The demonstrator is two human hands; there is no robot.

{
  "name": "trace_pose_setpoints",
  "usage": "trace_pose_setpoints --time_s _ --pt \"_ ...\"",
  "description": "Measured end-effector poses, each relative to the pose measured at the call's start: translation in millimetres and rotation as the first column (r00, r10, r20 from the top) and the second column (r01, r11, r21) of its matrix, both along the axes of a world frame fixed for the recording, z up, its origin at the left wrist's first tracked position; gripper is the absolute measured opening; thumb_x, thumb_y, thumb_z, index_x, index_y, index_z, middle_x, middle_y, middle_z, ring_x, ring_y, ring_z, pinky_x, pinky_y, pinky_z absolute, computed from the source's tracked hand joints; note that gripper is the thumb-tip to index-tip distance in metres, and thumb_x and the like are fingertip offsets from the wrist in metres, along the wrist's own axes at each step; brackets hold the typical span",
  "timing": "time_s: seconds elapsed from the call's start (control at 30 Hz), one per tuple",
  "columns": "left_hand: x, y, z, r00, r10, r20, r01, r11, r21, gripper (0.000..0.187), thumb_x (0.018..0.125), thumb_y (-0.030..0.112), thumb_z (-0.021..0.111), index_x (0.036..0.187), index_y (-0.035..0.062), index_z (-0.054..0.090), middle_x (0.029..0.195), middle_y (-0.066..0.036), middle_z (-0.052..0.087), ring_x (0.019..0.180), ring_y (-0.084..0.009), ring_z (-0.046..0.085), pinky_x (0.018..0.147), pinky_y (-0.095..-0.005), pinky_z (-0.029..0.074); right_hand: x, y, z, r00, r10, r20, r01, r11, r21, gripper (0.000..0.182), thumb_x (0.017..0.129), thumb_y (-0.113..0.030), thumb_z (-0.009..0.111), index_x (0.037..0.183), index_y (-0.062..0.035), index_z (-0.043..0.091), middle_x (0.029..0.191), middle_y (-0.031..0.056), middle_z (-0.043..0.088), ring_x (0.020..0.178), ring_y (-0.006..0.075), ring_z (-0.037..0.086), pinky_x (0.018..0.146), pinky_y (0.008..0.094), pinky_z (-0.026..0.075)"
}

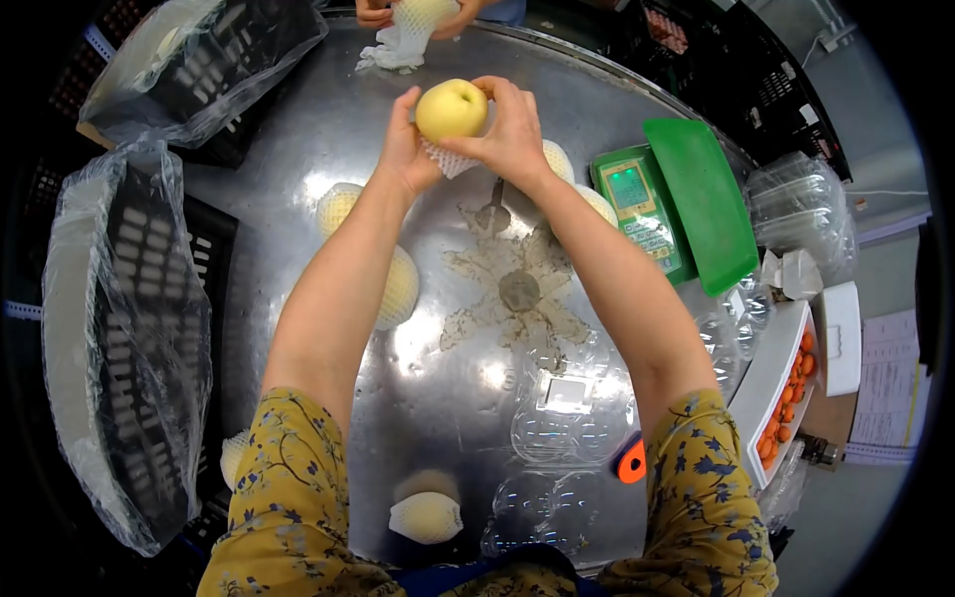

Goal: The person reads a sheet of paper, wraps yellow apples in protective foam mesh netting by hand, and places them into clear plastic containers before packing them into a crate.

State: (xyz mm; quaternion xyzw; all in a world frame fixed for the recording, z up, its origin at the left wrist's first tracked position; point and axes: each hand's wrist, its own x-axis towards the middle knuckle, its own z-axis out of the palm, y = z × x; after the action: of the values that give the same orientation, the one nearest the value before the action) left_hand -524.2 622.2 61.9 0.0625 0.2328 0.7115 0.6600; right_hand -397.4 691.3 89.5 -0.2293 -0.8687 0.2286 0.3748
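Note:
Near the far edge of the metal table (pixel 458 418), my two hands hold a yellow fruit (pixel 450 111) between them. My left hand (pixel 408 149) is at its left side and my right hand (pixel 507 134) grips its right side, thumb below. A white foam net (pixel 453 159) hangs under the fruit, between my hands. Netted fruits lie around my forearms: one at the left (pixel 338 207), one beside my left forearm (pixel 400 289), and two by my right forearm, partly hidden. Another netted fruit (pixel 426 517) rests near the front edge.
A co-worker's hands (pixel 373 12) hold foam netting at the far edge. Plastic-lined crates (pixel 139 348) stand left. At right are a green scale (pixel 637 194), clear plastic boxes (pixel 572 408), an orange tool (pixel 631 462) and a white box (pixel 771 398) of small orange fruits.

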Motion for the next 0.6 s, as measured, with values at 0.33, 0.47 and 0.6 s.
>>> trace_pose_setpoints --time_s 0.33,0.47,0.6 --pt "-25.9 -17.3 20.0 0.989 0.137 0.063 -0.143 0.985 0.101 0.058 0.079 0.047 0.049 0.118 0.0040 0.053 0.118 -0.016 0.055 0.107 -0.0325 0.055 0.093 -0.0457 0.044 4.4 -149.9 -99.6 1.000 0.018 -0.024 -0.029 0.747 -0.665 0.083 0.072 -0.026 0.069 0.135 0.0026 0.024 0.135 0.0255 0.031 0.125 0.0365 0.034 0.104 0.0429 0.029" --pt "-26.0 -21.4 19.3 0.986 0.160 0.046 -0.163 0.982 0.092 0.058 0.079 0.047 0.051 0.117 0.0041 0.054 0.118 -0.016 0.055 0.107 -0.0327 0.055 0.094 -0.0460 0.044 -28.2 -170.9 -78.0 0.982 0.169 0.090 -0.091 0.826 -0.556 0.090 0.070 -0.032 0.070 0.140 -0.0055 0.020 0.143 0.0253 0.016 0.128 0.0400 0.029 0.105 0.0454 0.027" --pt "-32.6 -22.3 16.4 0.986 0.158 0.054 -0.162 0.982 0.094 0.055 0.079 0.045 0.052 0.116 0.0042 0.054 0.118 -0.016 0.055 0.107 -0.0330 0.055 0.094 -0.0462 0.044 -59.0 -166.6 -56.2 0.956 0.289 0.039 -0.160 0.632 -0.758 0.085 0.075 -0.037 0.066 0.142 -0.0103 0.020 0.145 0.0184 0.018 0.127 0.0363 0.031 0.102 0.0467 0.031"
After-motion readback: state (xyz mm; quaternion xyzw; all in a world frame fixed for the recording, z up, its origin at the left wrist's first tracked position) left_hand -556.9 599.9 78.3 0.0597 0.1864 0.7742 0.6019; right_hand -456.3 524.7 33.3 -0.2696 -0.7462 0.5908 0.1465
